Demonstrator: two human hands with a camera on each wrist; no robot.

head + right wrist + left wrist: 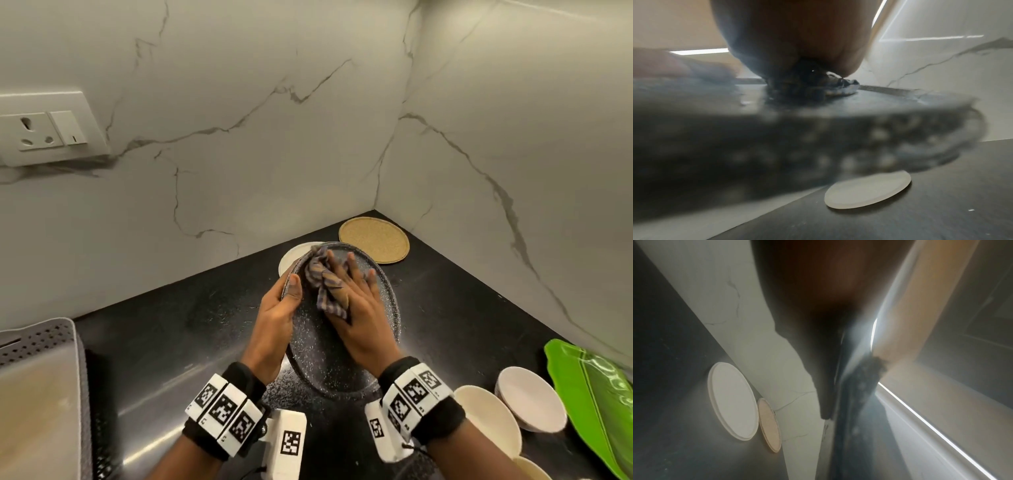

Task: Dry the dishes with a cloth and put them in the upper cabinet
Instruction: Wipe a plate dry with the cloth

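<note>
Closest to my view, I am seeing the left hand (274, 318) gripping the left rim of the dark speckled plate (318, 359), thumb curled over the edge, holding it tilted above the black counter (178, 329). I am watching the right hand (363, 308) lying flat with straight fingers, pressing the striped cloth (325, 284) against the plate's face. Behind the plate a white plate (289, 257) is lying on the counter, with a round cork mat (374, 240) just beside it. Right of the plate, cream bowls (486, 421) and a green leaf tray (596, 394) are sitting.
</note>
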